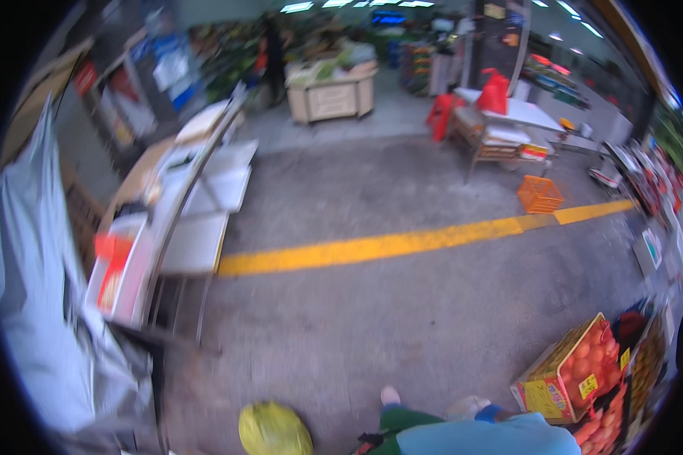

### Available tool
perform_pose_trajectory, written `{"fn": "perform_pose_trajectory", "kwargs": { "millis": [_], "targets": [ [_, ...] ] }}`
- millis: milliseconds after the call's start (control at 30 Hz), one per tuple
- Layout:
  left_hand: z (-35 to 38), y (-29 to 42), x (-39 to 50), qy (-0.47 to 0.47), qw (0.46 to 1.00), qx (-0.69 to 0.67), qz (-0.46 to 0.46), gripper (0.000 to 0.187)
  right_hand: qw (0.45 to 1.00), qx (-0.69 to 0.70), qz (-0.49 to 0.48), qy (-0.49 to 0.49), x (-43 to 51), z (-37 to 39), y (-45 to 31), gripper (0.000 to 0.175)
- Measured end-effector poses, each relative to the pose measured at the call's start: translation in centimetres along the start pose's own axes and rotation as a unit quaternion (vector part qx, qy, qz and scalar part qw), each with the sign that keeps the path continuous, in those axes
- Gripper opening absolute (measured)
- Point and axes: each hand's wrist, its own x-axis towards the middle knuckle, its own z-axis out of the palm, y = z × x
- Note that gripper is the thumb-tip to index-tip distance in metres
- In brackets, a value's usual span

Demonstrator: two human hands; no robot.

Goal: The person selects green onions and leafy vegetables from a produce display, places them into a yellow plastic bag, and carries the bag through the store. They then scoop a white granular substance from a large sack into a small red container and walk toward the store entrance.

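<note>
Neither of my hands can be made out. Light blue clothing [484,437] and a bit of green cloth [407,420] cover my body at the bottom edge. Ahead of the cloth, a pale shoe [390,394] stands on the grey floor. Just left of me sits a rounded yellow-green bag [274,429], its contents hidden. By my right side, a tilted cardboard box [543,398] holds onions or similar round produce in red netting [591,355], with yellow signs bearing writing. A small dark object [370,442] near my left side is too blurred to name.
A long stall table [171,187] with a white box [132,227] runs along the left, beside a grey tarp [40,296]. A yellow line [375,247] crosses the floor. Farther off are an orange crate [539,194], a white-topped table [526,114], a produce counter [333,99] and a dark-clothed person [274,60].
</note>
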Motion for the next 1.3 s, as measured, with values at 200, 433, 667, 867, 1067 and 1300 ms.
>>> {"fn": "perform_pose_trajectory", "kwargs": {
  "millis": [200,433,667,867,1067,1300],
  "targets": [
    [-0.9,43.1,1.7,-0.012,0.97,0.076,0.232,0.047,0.993,0.121,-0.005,0.018,4.4,-7.6,-5.7,0.04],
    [-0.6,59.5,7.4,-0.02,0.966,0.088,0.242,0.047,0.971,0.206,-0.11,0.039,18.6,-20.4,-18.9,0.054],
    [-9.7,64.2,16.3,0.007,0.986,0.116,0.121,0.047,0.954,0.283,-0.059,0.085,22.5,-37.5,-32.6,0.046],
    [-16.2,75.1,21.3,0.021,0.986,0.126,0.111,0.047,0.947,0.318,-0.032,0.038,25.4,-54.1,-46.1,0.047],
    [-19.4,96.1,28.3,-0.009,0.954,0.271,0.13,0.037,0.949,0.311,0.028,0.036,33.3,-68.8,-58.0,0.049],
    [-24.0,123.7,30.5,-0.004,0.928,0.352,0.123,0.039,0.945,0.316,0.07,0.049,36.8,-88.1,-72.8,0.043]
  ]
}}
